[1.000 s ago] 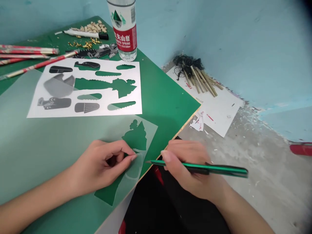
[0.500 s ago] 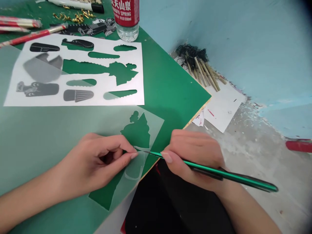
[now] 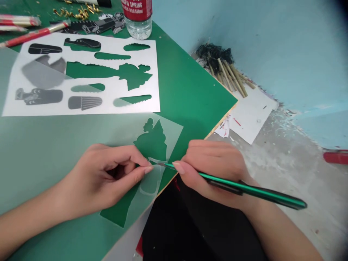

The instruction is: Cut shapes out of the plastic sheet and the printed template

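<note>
My left hand [image 3: 108,179] is curled, thumb and forefinger pinched on the translucent film sheet [image 3: 54,145] beside a cut-out shape that shows the green mat through it. My right hand [image 3: 214,170] grips a green craft knife [image 3: 244,190] like a pen. Its blade tip touches the film right next to my left fingertips, at the lower edge of the cut-out. The film lies over the green cutting mat [image 3: 187,94] near the table's front corner.
A white printed sheet [image 3: 152,72] with cut-out and grey shapes lies behind. A water bottle [image 3: 137,18], red-striped sticks [image 3: 32,34], small brass pieces and a marker sit at the back. On the floor to the right lie white paper [image 3: 250,116] and bamboo sticks [image 3: 231,74].
My right hand has brought the knife leftward until its tip reaches the film by my left fingertips. The view has tilted down a little. My left hand has stayed pinched on the film.
</note>
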Available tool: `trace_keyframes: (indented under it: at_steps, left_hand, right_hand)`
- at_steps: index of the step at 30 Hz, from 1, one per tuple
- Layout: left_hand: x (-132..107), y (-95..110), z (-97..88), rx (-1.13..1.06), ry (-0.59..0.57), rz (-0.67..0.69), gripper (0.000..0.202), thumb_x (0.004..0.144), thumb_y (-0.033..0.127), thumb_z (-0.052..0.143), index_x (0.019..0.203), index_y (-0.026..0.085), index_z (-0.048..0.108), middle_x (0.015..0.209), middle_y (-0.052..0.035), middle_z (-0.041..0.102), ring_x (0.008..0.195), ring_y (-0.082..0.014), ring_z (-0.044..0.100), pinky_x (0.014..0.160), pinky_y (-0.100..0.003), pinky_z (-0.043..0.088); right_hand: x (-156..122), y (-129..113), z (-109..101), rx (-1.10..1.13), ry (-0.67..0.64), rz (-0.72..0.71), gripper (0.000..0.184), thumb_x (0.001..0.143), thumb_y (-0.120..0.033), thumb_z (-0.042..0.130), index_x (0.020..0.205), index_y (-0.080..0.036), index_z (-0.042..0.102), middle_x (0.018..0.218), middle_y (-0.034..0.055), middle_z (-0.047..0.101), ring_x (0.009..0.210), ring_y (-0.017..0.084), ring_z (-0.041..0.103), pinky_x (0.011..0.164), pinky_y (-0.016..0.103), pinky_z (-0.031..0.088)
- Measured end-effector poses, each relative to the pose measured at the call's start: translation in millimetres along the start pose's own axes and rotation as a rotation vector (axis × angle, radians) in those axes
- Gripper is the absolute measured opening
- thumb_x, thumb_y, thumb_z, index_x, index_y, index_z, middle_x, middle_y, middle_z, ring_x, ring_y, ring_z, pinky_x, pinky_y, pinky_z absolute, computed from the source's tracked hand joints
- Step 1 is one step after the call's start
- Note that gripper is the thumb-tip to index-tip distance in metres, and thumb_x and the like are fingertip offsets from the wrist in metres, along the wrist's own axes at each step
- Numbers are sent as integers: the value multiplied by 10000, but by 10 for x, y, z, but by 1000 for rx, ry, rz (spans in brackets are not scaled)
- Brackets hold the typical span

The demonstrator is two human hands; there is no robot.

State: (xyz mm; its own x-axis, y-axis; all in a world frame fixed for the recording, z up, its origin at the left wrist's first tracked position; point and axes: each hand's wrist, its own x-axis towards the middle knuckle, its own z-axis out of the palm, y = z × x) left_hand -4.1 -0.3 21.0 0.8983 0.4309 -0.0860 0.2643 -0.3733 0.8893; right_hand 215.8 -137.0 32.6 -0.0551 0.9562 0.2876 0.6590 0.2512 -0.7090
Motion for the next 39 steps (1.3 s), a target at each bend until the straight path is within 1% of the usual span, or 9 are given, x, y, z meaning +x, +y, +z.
trace_keyframes:
  at_steps: [4,9,17,25,28,30,34,39]
  left_hand:
    - [-1,13,-7,-36,7,-24,188,996,280,654,831,236,731,499,75,391,446,-87,286,386,-226,244]
    - [5,31,-23,-45,-18,-38,203,1003,294,650,838,227,746,502,75,394,453,-85,301,400,-212,265]
    - [23,38,-33,-32,-22,9,219,1020,243,613,850,179,736,512,85,393,468,-63,296,414,-177,247]
    - [7,36,-39,-34,-35,-31,224,1021,246,615,844,178,734,515,90,373,470,-63,283,424,-175,254]
    - [13,19,-34,-32,-53,-33,236,1029,256,597,858,178,740,516,89,379,467,-64,283,421,-180,244]
    - [10,7,-34,-32,-62,-41,234,1036,266,594,874,180,741,519,90,377,470,-63,282,425,-181,237]
    - [-14,-4,-45,-38,-78,-68,232,1044,283,601,878,189,733,528,92,365,485,-65,283,438,-181,236]
    - [-17,-10,-63,-60,-79,-93,236,1045,297,607,884,188,741,532,87,373,482,-65,284,439,-188,237]
  right_hand:
    - [22,-11,-2,12,6,7,474,1087,-270,535,647,-217,368,583,-26,396,572,125,306,566,325,297]
    - [25,-3,-18,38,0,-10,484,1085,-276,560,633,-215,396,582,-34,394,572,123,304,565,315,322]
    - [19,6,-37,7,-17,-43,438,1074,-256,581,655,-217,460,599,-24,458,584,126,338,570,319,320]
    - [20,12,-40,3,-24,-38,459,1094,-302,553,645,-219,507,586,-21,526,576,130,388,579,324,363]
    - [36,35,-59,-12,-64,-46,456,1092,-325,567,649,-219,546,597,-13,577,593,136,424,589,330,374]
    - [59,61,-76,-16,-96,-59,453,1087,-347,584,653,-220,560,607,-12,595,610,140,424,601,332,379]
    - [110,113,-100,48,-121,-101,450,1076,-353,610,650,-218,551,609,-19,596,620,137,398,606,324,377]
    - [117,149,-81,129,-107,-73,434,1058,-306,645,648,-209,542,636,-29,638,605,120,459,623,316,403]
